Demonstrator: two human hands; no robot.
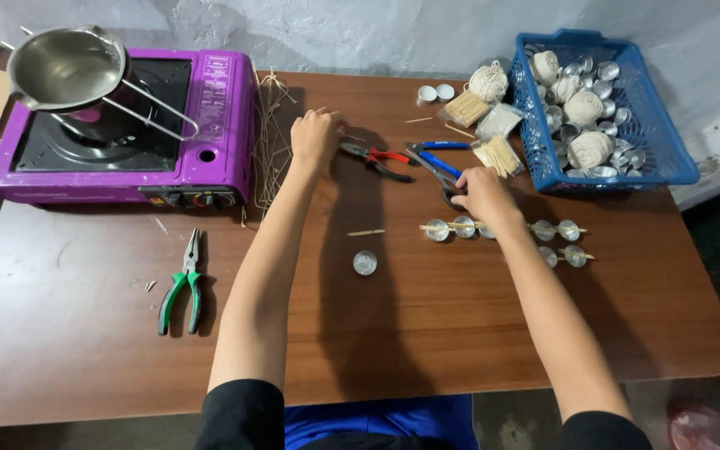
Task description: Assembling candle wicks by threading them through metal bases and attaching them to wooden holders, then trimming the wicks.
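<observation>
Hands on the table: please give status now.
Left hand closed over thin wicks beside purple stove. Right hand on blue-handled scissors. Red-handled pliers lie between.

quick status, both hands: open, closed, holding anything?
Left hand: curled loosely by the thin strings; any grip cannot be told.
Right hand: closed on the dark scissors.

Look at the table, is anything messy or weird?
A little. Loose wick strands lie scattered beside the purple stove, and one small metal cup sits alone, away from the row of cups. Nothing looks spilled or broken.
</observation>
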